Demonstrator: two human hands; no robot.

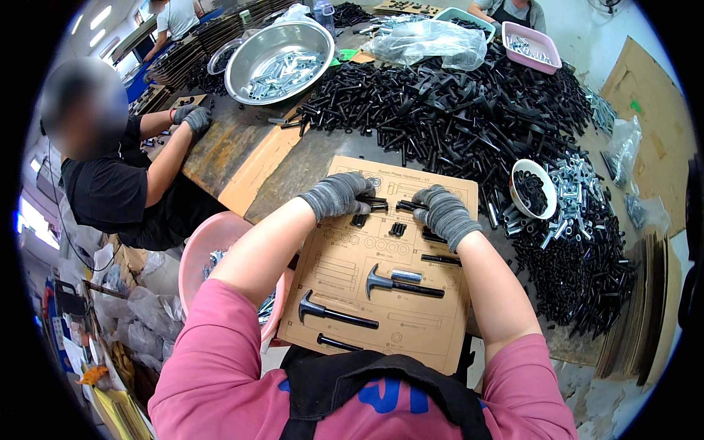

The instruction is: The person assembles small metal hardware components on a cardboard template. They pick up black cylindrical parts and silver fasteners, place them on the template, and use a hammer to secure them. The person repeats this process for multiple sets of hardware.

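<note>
Head view: the left hand (336, 196)'s grip is closed on black rods (377, 203), the right hand (444, 215)'s on more of them, both over the printed cardboard sheet (433, 345); the gloved fingers hide how many. The layout looks part done: two hooked bars (339, 315), a silver tube (406, 276) and short black pieces (397, 229) lie on it, while several outlines show bare. Beyond, the worn tabletop (297, 163) carries a heap of black hardware (418, 110) and a steel basin (251, 57); a gloved co-worker (110, 187) is at the left
</note>
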